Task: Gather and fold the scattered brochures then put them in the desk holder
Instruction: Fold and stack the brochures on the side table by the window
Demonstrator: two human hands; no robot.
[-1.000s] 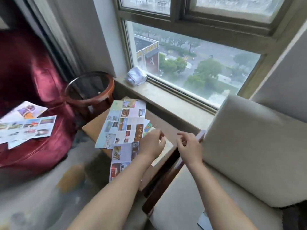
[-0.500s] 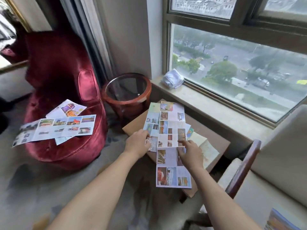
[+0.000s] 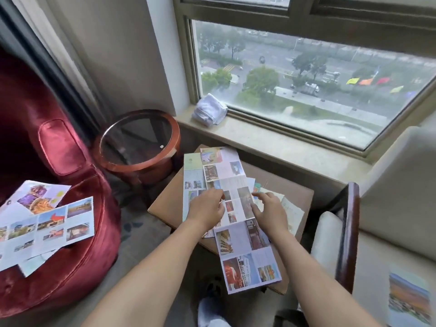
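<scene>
Gathering: the person works over a long brochure (image 3: 238,223) lying unfolded on a small brown table (image 3: 165,208) under the window.
Left hand (image 3: 207,210): palm down on the brochure's left edge, fingers curled; whether it pinches the paper cannot be told.
Right hand (image 3: 271,213): palm down at the brochure's right edge, fingers loosely spread, seemingly pressing rather than holding.
Brochure: runs from the table's far side toward the person, its near end overhanging the table edge; more sheets (image 3: 290,208) lie beneath it, showing at the right.
Other brochures: 2 or more (image 3: 47,230) spread open on the red chair (image 3: 77,267) to the left, 1 (image 3: 409,300) on the pale seat at the right.
Holder: not in view.
Step in hand: judged to be the start of folding this first brochure; nothing looks folded yet.
Next move: likely lift the overhanging near end and bring it up along the printed panels, creasing with 1 hand while the other pins the sheet.
Risk: the sheets beneath may slide as the top 1 is folded.
</scene>
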